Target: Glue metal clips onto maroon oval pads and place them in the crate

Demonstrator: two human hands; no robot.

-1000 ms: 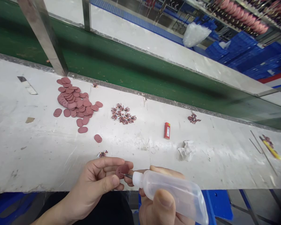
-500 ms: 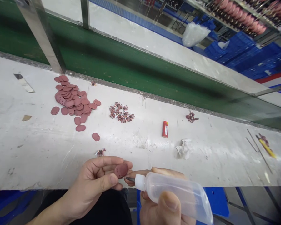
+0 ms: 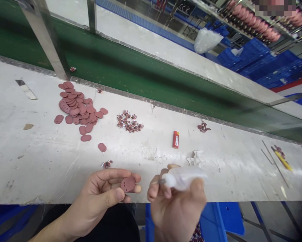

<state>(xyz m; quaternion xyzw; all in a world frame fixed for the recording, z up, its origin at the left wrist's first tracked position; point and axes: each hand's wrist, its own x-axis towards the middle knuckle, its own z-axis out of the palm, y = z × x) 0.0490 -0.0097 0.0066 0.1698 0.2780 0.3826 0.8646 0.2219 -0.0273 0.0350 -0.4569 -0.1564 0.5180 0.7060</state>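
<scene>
A red lighter point(image 3: 175, 139) lies on the white surface point(image 3: 231, 174). Relative to the lighter: crumpled tissue point(image 3: 197, 157), near right; thin rods point(image 3: 275, 164) and yellow tool point(image 3: 283, 160), far right; green belt point(image 3: 151, 80), beyond; flat blade point(image 3: 26, 89), far left.

"What is being worn here?"

"Plain black clothing point(image 3: 115, 223), matte and dark; the garment's cut is hidden from view."

"And the arms?"

"A bare left forearm point(image 3: 61, 225), bare fingers on the left hand point(image 3: 102, 195), and a right hand point(image 3: 176, 206) bare to its wrist."
</scene>
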